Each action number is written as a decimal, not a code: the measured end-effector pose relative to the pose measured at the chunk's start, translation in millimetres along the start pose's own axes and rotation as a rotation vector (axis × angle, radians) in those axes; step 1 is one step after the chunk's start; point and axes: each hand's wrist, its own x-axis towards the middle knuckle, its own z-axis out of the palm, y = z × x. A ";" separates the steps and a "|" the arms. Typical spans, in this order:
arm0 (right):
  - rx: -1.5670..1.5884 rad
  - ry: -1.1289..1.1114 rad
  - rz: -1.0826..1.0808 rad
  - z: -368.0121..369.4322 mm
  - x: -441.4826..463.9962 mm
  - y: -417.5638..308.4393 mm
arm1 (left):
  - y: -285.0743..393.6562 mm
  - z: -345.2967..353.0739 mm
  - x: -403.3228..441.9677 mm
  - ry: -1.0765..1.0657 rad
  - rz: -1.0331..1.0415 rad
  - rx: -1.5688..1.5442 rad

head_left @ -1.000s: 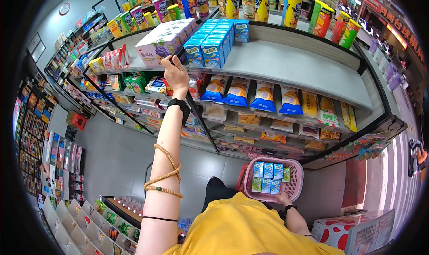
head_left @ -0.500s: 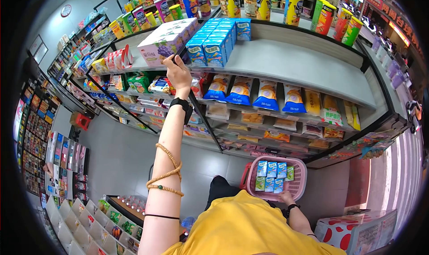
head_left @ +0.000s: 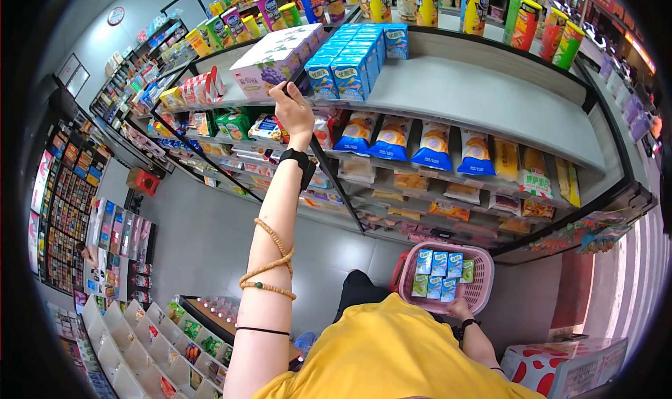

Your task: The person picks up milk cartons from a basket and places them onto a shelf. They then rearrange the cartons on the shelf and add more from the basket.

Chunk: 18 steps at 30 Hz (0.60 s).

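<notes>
My left hand [head_left: 292,112] reaches up to the top shelf, its fingers curled round a black shelf divider. Purple-white boxes with grape pictures [head_left: 253,77] stand to its left, and a block of blue drink cartons [head_left: 350,73] to its right. Low down on the right, my right hand [head_left: 458,308] is closed on the near rim of a pink basket [head_left: 483,276]. Inside the basket stand several blue cartons [head_left: 439,262] and green cartons [head_left: 420,285]. Part of that hand's grip is hidden.
Bagged breads [head_left: 432,147] fill the shelf below, with more packs lower down. Tall snack canisters [head_left: 476,7] line the shelf top. A white compartment rack [head_left: 140,343] stands lower left, and a red-spotted white box [head_left: 539,364] lower right. Another person's arm [head_left: 89,255] shows far left.
The view has shifted slightly, so the shelves and basket appear a little further right and lower. Both hands keep their places on the divider and the basket rim.
</notes>
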 end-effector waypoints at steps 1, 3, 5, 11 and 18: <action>-0.026 -0.006 -0.003 -0.8 3.9 5.5 | 0.6 -0.8 -0.5 0.000 -0.002 0.004; -0.137 0.023 -0.069 -4.0 10.2 9.3 | 1.4 -2.4 -1.2 -0.023 -0.028 0.017; -0.153 0.027 -0.069 -9.5 14.1 9.3 | 1.9 -1.4 -0.6 -0.003 -0.015 0.005; -0.171 0.043 -0.142 -10.5 30.4 12.6 | -0.8 0.4 -1.9 0.022 -0.012 0.023; -0.163 0.024 -0.088 -10.4 26.0 -2.8 | 2.3 0.4 -2.0 0.045 -0.006 0.009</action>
